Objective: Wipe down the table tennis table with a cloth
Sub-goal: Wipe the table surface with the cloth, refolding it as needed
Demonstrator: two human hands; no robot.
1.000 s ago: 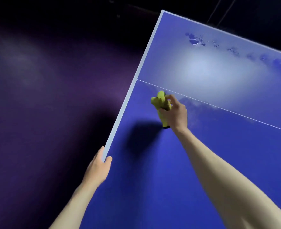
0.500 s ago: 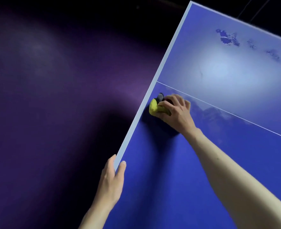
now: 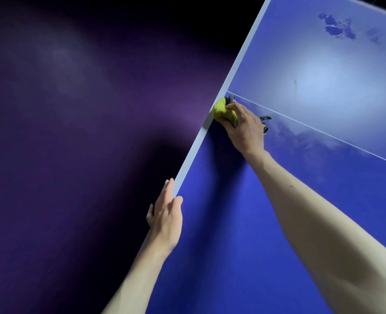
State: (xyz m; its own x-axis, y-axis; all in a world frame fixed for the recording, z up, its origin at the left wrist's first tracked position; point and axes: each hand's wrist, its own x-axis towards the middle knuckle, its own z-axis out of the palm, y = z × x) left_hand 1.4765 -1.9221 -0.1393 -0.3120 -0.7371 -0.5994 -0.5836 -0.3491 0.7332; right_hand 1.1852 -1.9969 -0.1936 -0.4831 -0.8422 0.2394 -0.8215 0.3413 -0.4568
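Observation:
A blue table tennis table (image 3: 244, 234) with a pale edge band runs diagonally through the head view. My right hand (image 3: 246, 130) presses a bunched yellow-green cloth (image 3: 222, 111) flat onto the tabletop, right against the left edge band, where the thin white centre line (image 3: 323, 132) meets it. Grey bits of the cloth stick out above and to the right of my fingers. My left hand (image 3: 166, 219) grips the same table edge nearer to me, thumb on top and fingers underneath.
Dark wet blotches (image 3: 337, 28) and a bright glare patch (image 3: 323, 87) mark the far half of the table. Faint streaks lie just below the centre line. Dim purple floor (image 3: 74, 109) fills the left side beyond the edge.
My right hand has brought the cloth down from a raised position onto the tabletop and slid it left to the edge band. My left hand keeps its hold on the edge.

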